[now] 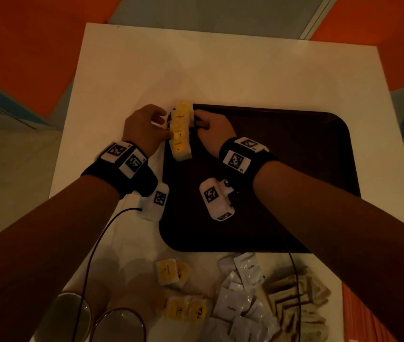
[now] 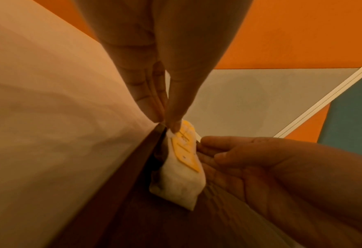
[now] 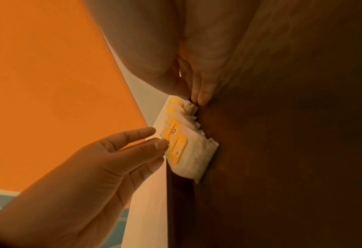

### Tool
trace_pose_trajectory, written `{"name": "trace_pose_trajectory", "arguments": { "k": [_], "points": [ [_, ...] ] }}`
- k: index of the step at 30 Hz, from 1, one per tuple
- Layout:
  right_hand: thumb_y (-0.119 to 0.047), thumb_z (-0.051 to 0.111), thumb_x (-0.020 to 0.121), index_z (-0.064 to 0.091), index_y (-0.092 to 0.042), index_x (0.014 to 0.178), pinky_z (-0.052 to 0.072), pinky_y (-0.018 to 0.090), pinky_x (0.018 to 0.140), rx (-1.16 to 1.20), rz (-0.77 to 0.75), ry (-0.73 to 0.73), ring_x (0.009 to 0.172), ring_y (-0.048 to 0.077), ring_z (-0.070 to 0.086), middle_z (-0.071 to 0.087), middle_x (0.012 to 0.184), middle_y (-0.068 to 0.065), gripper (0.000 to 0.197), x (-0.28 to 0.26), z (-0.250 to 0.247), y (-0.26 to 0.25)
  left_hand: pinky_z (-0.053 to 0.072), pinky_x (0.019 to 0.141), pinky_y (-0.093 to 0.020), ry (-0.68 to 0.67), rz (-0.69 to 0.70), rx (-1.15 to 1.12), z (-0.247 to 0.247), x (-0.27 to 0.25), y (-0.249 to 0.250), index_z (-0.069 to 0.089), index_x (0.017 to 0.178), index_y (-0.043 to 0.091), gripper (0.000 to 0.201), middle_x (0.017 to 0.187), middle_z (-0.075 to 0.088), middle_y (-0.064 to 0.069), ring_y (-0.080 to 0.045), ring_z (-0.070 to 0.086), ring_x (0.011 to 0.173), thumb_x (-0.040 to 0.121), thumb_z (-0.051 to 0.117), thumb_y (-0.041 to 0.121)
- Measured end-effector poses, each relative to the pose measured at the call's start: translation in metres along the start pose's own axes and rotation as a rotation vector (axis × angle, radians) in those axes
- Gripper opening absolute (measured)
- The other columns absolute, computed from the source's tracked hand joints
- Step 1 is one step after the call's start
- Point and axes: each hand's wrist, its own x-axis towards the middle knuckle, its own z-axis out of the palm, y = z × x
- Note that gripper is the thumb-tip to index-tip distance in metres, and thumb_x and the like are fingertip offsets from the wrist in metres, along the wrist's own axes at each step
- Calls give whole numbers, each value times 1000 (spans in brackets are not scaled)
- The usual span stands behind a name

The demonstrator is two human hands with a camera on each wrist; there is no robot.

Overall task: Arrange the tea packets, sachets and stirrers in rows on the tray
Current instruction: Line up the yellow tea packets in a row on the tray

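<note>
A row of several yellow-labelled tea packets (image 1: 180,134) stands on edge along the left rim of the dark brown tray (image 1: 282,169). My left hand (image 1: 162,120) touches the row's left side with straight fingers. In the right wrist view its fingertips (image 3: 160,142) rest on the yellow labels of the packets (image 3: 184,151). My right hand (image 1: 199,122) presses against the row's right side near its far end. In the left wrist view that hand (image 2: 209,151) lies beside the packets (image 2: 182,167) with loosely bent fingers. Neither hand grips a packet.
On the white table (image 1: 220,70), in front of the tray, lie loose yellow tea packets (image 1: 172,271), white coffee sachets (image 1: 240,299) and a heap of beige paper-wrapped pieces (image 1: 297,299). Two glasses (image 1: 119,327) stand at the near left. Wrist-camera cables hang over the near edge.
</note>
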Motion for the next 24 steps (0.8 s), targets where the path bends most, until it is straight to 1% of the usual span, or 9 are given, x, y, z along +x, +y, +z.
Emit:
{"name": "trace_pose_trajectory", "arguments": {
  "k": [4, 5, 8, 10, 13, 15, 19, 22, 24],
  "points": [
    [6, 40, 88, 40, -8, 138, 32, 27, 107, 0, 31, -11, 131, 23, 42, 44, 143, 10, 52, -4, -2, 0, 42, 58, -2, -17, 5, -74, 0, -2, 2, 59, 108, 8, 34, 89, 62, -3, -2, 55, 63, 76, 71, 7],
    [5, 42, 88, 40, -8, 138, 34, 28, 106, 15, 54, 14, 130, 23, 43, 44, 142, 10, 51, -5, -2, 1, 46, 63, -6, -10, 2, -88, -2, -2, 2, 59, 107, 9, 32, 89, 62, -3, -3, 56, 64, 77, 71, 8],
    [2, 51, 85, 55, -7, 122, 44, 34, 102, 68, 102, 89, 116, 25, 55, 57, 127, 12, 38, -14, -3, 10, 53, 74, -33, -37, -22, -56, -9, -5, 1, 57, 102, 12, 31, 86, 65, -4, -20, 63, 72, 77, 73, 19],
    [-1, 58, 83, 61, -9, 105, 51, 41, 93, 87, 128, 33, 103, 27, 61, 63, 111, 14, 24, -23, -1, 15, 54, 72, -35, -151, -41, -24, -14, -10, 2, 56, 104, 11, 35, 78, 67, -6, -22, 66, 70, 76, 74, 21],
    [-10, 65, 81, 63, -10, 96, 53, 32, 86, -28, 93, -23, 94, 21, 63, 66, 102, 9, 15, -35, 8, 16, 54, 67, -32, -280, -33, 39, -17, -20, 3, 56, 105, 12, 38, 77, 70, -7, -16, 67, 68, 73, 77, 18],
    [-13, 68, 80, 65, -10, 95, 52, 29, 85, -63, 66, -2, 94, 19, 63, 67, 101, 7, 15, -38, 13, 14, 50, 63, -24, -287, -30, 53, -14, -24, 4, 56, 105, 14, 38, 80, 71, -6, -12, 65, 68, 73, 76, 14],
    [-11, 67, 81, 68, -9, 100, 52, 38, 91, -22, 100, -26, 98, 23, 64, 68, 105, 10, 19, -38, 18, 10, 42, 56, -17, -249, -40, 31, -12, -26, 4, 57, 101, 14, 34, 74, 69, -2, -7, 63, 64, 73, 76, 13],
    [-10, 62, 84, 68, -11, 100, 51, 36, 93, -19, 107, -3, 98, 24, 64, 68, 106, 9, 17, -37, 11, 9, 52, 68, -29, -236, -35, 38, -12, -23, 2, 58, 97, 15, 31, 75, 69, -1, -13, 66, 67, 73, 76, 18],
    [-6, 55, 87, 66, -11, 108, 47, 29, 94, -13, 98, 30, 106, 22, 60, 64, 115, 8, 24, -35, 6, 8, 53, 79, -36, -182, -14, 24, -12, -19, -1, 60, 100, 12, 32, 87, 69, -6, -20, 66, 76, 73, 76, 19]
  ]
}}
